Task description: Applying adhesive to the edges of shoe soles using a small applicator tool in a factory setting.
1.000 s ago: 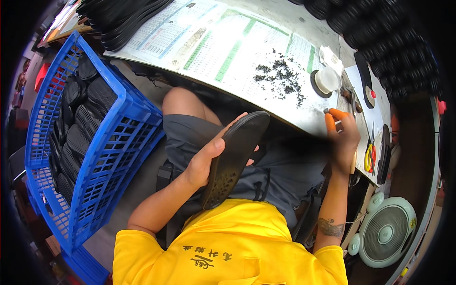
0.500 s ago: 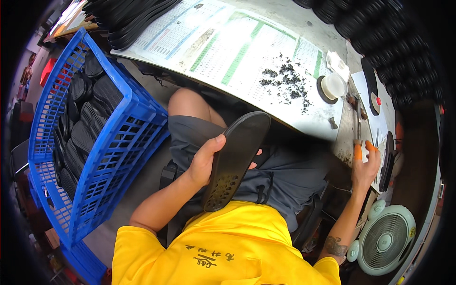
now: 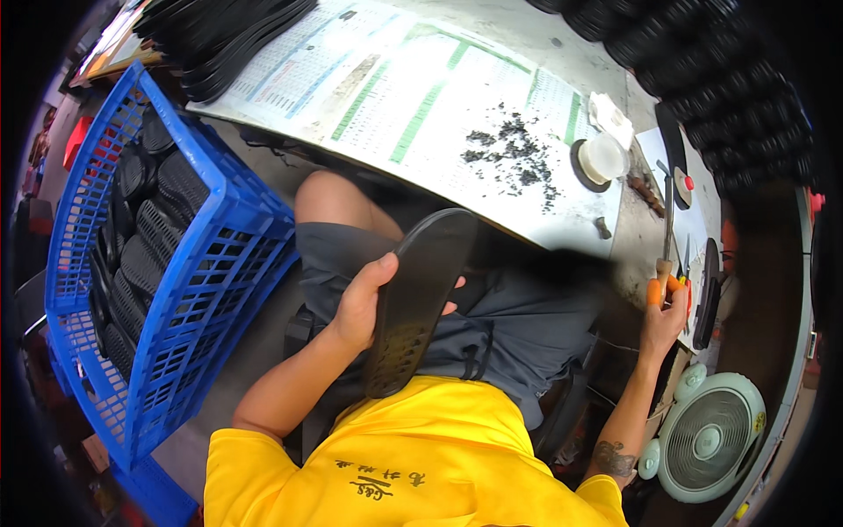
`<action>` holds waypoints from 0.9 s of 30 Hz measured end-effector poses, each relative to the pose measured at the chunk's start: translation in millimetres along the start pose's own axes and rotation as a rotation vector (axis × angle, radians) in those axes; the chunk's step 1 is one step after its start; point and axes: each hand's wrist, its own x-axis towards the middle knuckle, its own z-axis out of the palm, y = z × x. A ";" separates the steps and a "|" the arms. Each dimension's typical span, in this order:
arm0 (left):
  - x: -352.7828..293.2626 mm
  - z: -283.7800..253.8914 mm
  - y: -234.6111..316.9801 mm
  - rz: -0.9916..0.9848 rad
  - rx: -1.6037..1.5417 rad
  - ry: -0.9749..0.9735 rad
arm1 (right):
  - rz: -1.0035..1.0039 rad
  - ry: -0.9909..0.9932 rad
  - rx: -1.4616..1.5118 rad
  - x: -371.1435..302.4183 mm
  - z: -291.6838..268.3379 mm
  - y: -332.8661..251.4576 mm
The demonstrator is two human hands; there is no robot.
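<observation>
A black shoe sole (image 3: pixel 421 285) with a cluster of small hollows near its lower end is held upright over my lap. My left hand (image 3: pixel 363 303) grips it from the left, thumb on the edge and fingertips showing past the right side. At the right end of the table, my right hand (image 3: pixel 665 323) has its fingers closed round the wooden handle of a slim metal-shafted tool (image 3: pixel 666 224). Orange finger covers sit on two fingers of that hand. The tool's tip points away from me; its exact kind is unclear. Scissors (image 3: pixel 688 263) lie just beside these fingers.
Left of me stands a blue plastic crate (image 3: pixel 176 299) full of black soles. Black scraps (image 3: pixel 518 154) lie on the paper-covered table (image 3: pixel 369 105), near a round white container (image 3: pixel 602 160). A pale green fan (image 3: pixel 707 439) stands at lower right. Black soles are stacked behind.
My right hand has closed round the wooden-handled tool, which has shifted from where it lay. My left hand keeps its grip on the sole. The whole view has shifted slightly.
</observation>
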 end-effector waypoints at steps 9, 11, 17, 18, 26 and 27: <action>-1.5 -4.9 -1.2 0.039 0.024 -0.012 | -0.082 -0.335 0.414 -28.6 -21.7 -102.8; -0.7 -5.4 -2.3 0.034 0.027 -0.011 | -0.219 -0.333 0.296 -26.2 -22.9 -110.6; -1.7 -4.8 -1.0 0.037 0.059 0.009 | -0.388 -0.354 0.088 -19.9 -17.4 -136.1; -1.8 -4.8 -1.1 0.037 0.065 0.015 | -0.410 -0.341 0.078 -19.5 -16.0 -136.1; -2.0 -4.4 -1.4 0.023 0.065 0.023 | -0.496 -0.321 0.045 -12.4 -14.5 -136.1; -2.3 -4.0 -1.3 0.024 0.070 0.025 | -0.497 -0.325 0.039 -11.7 -14.1 -137.1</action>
